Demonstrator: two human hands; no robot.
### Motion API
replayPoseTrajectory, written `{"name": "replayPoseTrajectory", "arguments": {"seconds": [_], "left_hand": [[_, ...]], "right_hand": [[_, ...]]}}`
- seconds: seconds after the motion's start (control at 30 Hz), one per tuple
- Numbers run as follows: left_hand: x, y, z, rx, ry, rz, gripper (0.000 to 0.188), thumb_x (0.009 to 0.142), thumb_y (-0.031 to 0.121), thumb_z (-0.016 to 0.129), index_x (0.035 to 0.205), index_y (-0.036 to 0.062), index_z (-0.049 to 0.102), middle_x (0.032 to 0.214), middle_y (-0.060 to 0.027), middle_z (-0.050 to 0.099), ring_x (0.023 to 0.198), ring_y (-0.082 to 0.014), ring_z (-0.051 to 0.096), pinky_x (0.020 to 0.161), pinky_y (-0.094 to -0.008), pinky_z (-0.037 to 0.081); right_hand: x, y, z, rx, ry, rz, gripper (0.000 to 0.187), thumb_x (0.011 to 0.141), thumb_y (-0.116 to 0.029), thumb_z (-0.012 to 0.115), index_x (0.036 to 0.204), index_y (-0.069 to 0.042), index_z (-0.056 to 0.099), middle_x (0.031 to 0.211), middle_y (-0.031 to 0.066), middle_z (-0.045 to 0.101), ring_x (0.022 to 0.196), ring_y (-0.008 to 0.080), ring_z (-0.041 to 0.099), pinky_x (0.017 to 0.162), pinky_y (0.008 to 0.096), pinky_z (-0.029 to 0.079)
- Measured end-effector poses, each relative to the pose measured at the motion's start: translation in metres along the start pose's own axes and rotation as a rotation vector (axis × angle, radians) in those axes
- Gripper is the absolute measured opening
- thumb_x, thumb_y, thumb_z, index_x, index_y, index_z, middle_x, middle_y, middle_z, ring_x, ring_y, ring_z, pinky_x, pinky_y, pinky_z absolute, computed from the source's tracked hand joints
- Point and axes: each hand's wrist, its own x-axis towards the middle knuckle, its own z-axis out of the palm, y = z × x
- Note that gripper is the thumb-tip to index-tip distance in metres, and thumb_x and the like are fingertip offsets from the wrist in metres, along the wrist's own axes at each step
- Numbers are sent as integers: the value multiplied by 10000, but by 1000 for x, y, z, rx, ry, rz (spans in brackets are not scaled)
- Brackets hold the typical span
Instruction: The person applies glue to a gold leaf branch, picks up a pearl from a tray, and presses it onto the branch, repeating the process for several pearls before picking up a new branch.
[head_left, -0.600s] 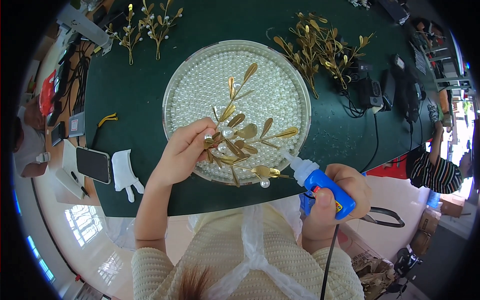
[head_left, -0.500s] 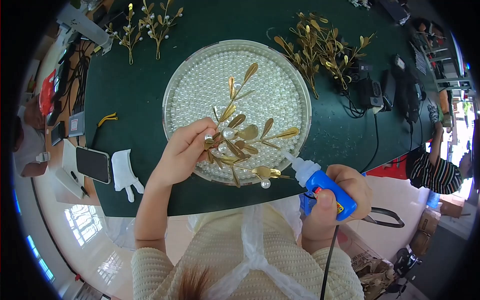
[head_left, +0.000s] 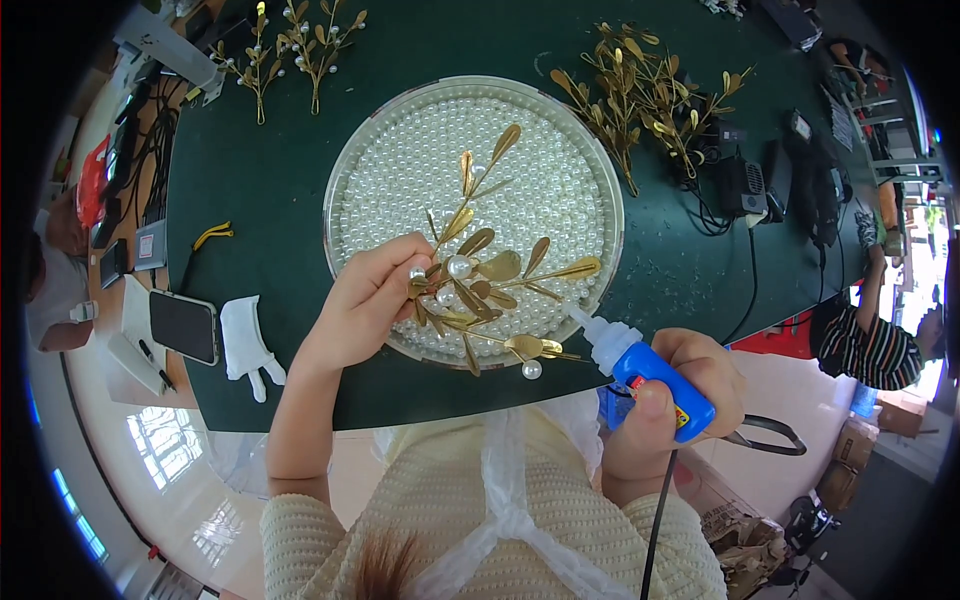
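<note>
My left hand [head_left: 368, 300] pinches a gold metal leaf branch [head_left: 498, 265] above a round tray [head_left: 333, 180] filled with white pearl beads [head_left: 400, 150]. A few pearls sit on the branch, among them a pearl [head_left: 459, 267] near my fingertips and another pearl [head_left: 532, 370] at its lower tip. In my right hand [head_left: 700, 385] is a blue squeeze bottle [head_left: 668, 388] with a clear, narrow nozzle. It tilts up and left, the nozzle tip close beside the branch's right-hand leaves; whether they touch I cannot tell.
Gold branches with pearls [head_left: 315, 60] lie at the far left, more gold branches [head_left: 640, 95] at the far right. A phone [head_left: 184, 326] and a white glove [head_left: 248, 345] rest at the left. Black adapters [head_left: 745, 185] with cables stand right. One person sits at each side.
Almost nothing differs. The view has shifted very slightly, while both hands keep the branch and the bottle in nearly the same places.
</note>
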Motion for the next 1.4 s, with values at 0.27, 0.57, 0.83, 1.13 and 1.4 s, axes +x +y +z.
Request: {"name": "replayPoseTrajectory", "arguments": {"seconds": [0.27,0.57,0.83,1.13,1.4], "left_hand": [[-1,0,0,-28,0,-16,172,869,107,345,765,25,454,632,18,405,511,-34,324,461,-174,283],[3,0,-2,-100,-27,33,186,873,133,350,772,31,467,601,40,370,509,-22,324,455,-162,265],[-5,-5,-6,-112,-13,-58,197,836,100,346,940,20,494,634,44,427,497,-17,319,448,-159,263],[-3,-2,-2,-165,8,-97,215,845,243,398,724,65,405,647,15,376,544,-46,345,479,-160,290],[-1,-9,-4,-222,21,-61,195,794,47,340,912,6,490,651,-7,472,479,-25,318,425,-161,246]], "right_hand": [[-2,3,2,21,38,12,342,590,-212,627,459,-45,358,414,48,338,332,174,393,328,243,296],[0,29,-13,568,347,413,342,723,-306,544,618,-25,380,628,51,430,513,92,359,427,207,262],[-6,72,-24,818,159,813,296,813,-256,462,828,36,508,722,60,510,598,109,431,543,243,336],[12,102,-24,201,-77,573,208,682,-65,620,858,16,546,809,55,575,758,117,535,718,250,408],[20,151,-12,-471,-176,382,197,645,-138,629,784,-21,553,742,110,589,694,222,566,646,267,415]]}}
